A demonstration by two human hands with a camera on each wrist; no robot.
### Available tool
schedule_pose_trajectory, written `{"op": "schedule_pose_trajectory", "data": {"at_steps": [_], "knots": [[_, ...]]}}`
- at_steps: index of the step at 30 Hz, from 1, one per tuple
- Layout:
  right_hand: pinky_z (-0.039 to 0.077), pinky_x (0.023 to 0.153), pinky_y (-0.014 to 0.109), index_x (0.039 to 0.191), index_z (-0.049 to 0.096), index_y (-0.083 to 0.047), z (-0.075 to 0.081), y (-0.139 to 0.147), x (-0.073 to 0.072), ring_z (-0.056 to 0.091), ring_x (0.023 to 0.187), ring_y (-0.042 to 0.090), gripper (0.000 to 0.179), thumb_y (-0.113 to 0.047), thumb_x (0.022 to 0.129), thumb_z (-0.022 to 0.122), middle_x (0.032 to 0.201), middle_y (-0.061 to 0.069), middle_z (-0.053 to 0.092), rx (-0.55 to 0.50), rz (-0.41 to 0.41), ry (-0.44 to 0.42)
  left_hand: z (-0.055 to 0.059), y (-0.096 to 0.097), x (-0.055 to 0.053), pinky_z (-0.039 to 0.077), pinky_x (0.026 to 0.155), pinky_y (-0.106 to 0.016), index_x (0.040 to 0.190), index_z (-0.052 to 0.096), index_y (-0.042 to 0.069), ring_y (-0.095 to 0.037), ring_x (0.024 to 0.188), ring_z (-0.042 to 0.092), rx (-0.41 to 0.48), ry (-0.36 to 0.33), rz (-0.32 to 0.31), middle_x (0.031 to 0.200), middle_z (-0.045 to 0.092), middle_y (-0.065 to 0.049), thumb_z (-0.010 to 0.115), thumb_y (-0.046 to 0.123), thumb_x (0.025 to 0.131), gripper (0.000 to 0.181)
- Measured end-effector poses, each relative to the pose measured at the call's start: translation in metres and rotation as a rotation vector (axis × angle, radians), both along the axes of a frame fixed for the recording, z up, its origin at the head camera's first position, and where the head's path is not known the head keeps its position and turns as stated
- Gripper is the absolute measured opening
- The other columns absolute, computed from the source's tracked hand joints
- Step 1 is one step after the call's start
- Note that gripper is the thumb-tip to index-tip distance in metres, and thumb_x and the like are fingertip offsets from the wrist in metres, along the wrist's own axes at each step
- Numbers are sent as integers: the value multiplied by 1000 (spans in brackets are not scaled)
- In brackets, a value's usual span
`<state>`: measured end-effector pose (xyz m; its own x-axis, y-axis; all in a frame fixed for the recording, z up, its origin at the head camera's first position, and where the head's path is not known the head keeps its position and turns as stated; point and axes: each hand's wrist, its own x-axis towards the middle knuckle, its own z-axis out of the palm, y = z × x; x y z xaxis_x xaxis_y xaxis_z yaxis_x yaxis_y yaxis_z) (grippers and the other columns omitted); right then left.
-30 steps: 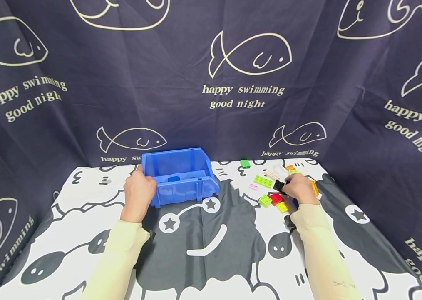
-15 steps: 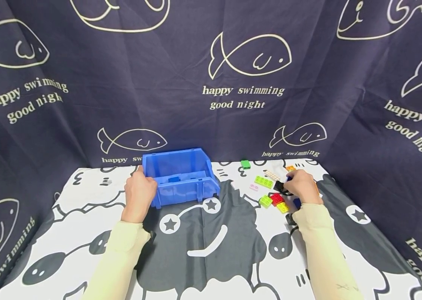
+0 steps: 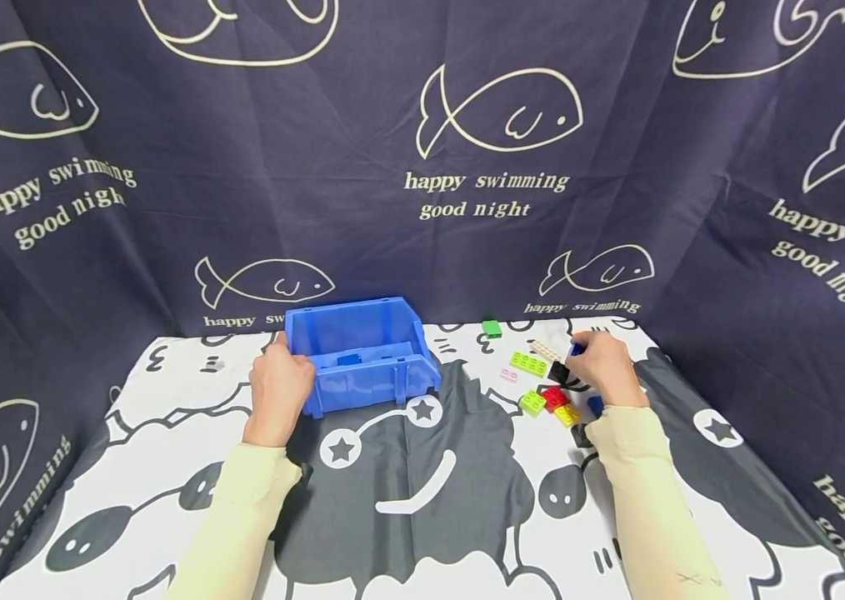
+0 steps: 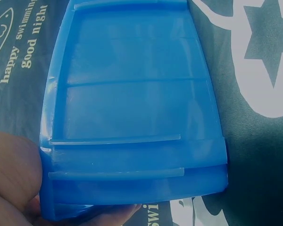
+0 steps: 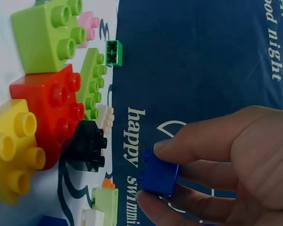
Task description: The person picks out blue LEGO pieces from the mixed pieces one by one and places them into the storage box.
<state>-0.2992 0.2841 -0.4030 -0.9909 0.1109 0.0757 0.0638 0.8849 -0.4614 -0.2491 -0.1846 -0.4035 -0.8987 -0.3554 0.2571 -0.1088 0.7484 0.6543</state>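
My left hand (image 3: 280, 392) grips the left end of a blue plastic bin (image 3: 358, 387), which stands near the back of the table. In the left wrist view the bin's end wall (image 4: 137, 108) fills the middle, with thumb and fingers at its edge. At the right, my right hand (image 3: 606, 371) pinches a dark blue toy building brick (image 5: 160, 176) between thumb and fingers, above the table. Beside that hand lie a black brick (image 3: 559, 372), a red brick (image 3: 553, 397), a yellow brick (image 3: 566, 414) and a lime green brick (image 3: 532, 402).
A long lime brick (image 3: 527, 363), a pink brick (image 3: 508, 375) and a whitish brick (image 3: 545, 350) lie further back. A green brick (image 3: 492, 328) sits by the curtain. Another blue brick (image 3: 596, 406) is near the right wrist. A blue piece (image 3: 349, 359) lies inside the bin.
My right hand has moved slightly right and up from the black brick, with the dark blue brick now showing in its fingers. The left hand and bin have stayed in place.
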Motion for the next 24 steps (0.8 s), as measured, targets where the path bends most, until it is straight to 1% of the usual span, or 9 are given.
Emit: {"op": "schedule_pose_trajectory", "data": {"at_steps": [6,11,13,16,17,21,23,24], "knots": [[49,89,53,134,64,4,5,-1,2,59,101,42,52,-11,84,59,130,27,66,5,-2,25,1,0,0,48,83,-65,122,61,-6,-60,100,64,3,-8,0,111,67,-38,47,10,89,39],[51,84,52,125,70,1,8,-2,3,61,95,40,45,-11,83,60,119,25,70,23,15,82,1,0,0,48,84,-66,125,60,-7,-61,101,64,-1,0,1,113,66,-39,47,9,88,43],[50,81,51,121,71,0,11,-4,4,61,92,40,41,-11,82,60,114,23,71,22,22,101,1,0,0,48,84,-66,129,59,-8,-61,102,63,0,-3,3,115,65,-39,47,9,88,46],[50,80,51,119,72,-1,16,-5,6,61,91,39,39,-12,83,61,112,22,71,19,25,114,1,1,1,48,85,-65,132,58,-8,-61,103,63,1,-14,10,117,65,-40,47,9,88,48],[50,79,50,118,72,-2,18,-6,7,60,91,39,38,-12,83,61,111,22,71,21,28,121,1,1,1,48,85,-65,132,58,-8,-61,103,63,1,-17,11,117,65,-40,47,9,89,48],[49,73,47,106,73,-4,23,-10,10,59,86,37,27,-12,83,60,99,19,69,30,42,140,2,1,1,48,85,-66,128,59,-8,-61,103,63,-2,-21,12,116,65,-39,47,9,89,45],[51,74,49,108,73,-4,25,-13,10,59,87,38,29,-12,84,60,102,20,70,28,49,147,2,0,1,48,85,-65,128,59,-8,-61,103,63,-1,-20,11,116,65,-39,47,9,89,44],[52,76,50,112,73,-3,26,-14,10,60,89,39,32,-12,85,60,107,22,70,23,51,145,2,0,1,48,85,-65,128,59,-8,-61,103,63,-2,-19,9,115,65,-39,47,10,89,44]]}}
